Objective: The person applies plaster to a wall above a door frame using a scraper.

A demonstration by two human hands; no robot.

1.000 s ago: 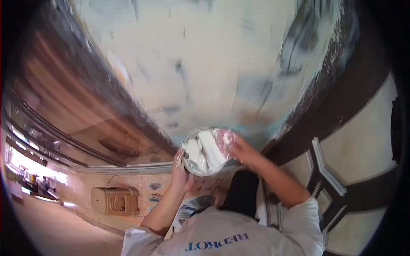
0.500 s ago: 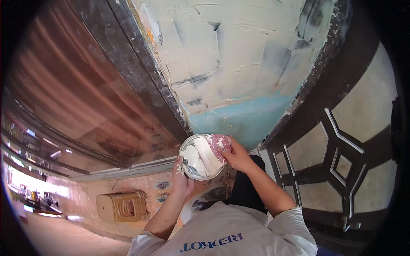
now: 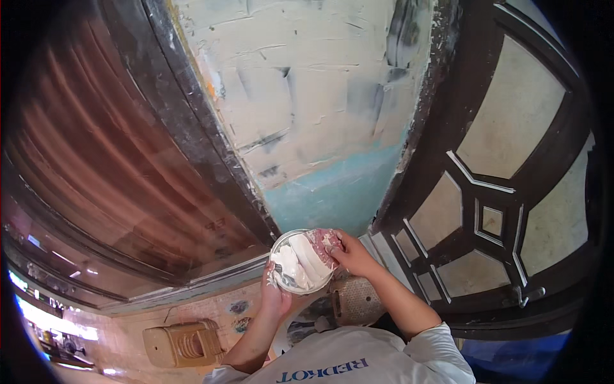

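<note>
The left hand (image 3: 276,296) grasps the round metal pan of white putty (image 3: 299,261) from below, the right hand (image 3: 350,255) clenches a reddish scraper (image 3: 325,247) over it; the wall strip (image 3: 307,96) appears mostly coated, its lower blue band (image 3: 332,198) bare.

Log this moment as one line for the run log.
left hand: holds metal bowl of white putty | right hand: on red scraper in bowl | ahead: patched wall

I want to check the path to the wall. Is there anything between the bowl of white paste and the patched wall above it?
Nothing visible is in between. The left hand holds the bowl from below, the right hand rests at its rim, and the wall rises directly above, unobstructed.
</note>
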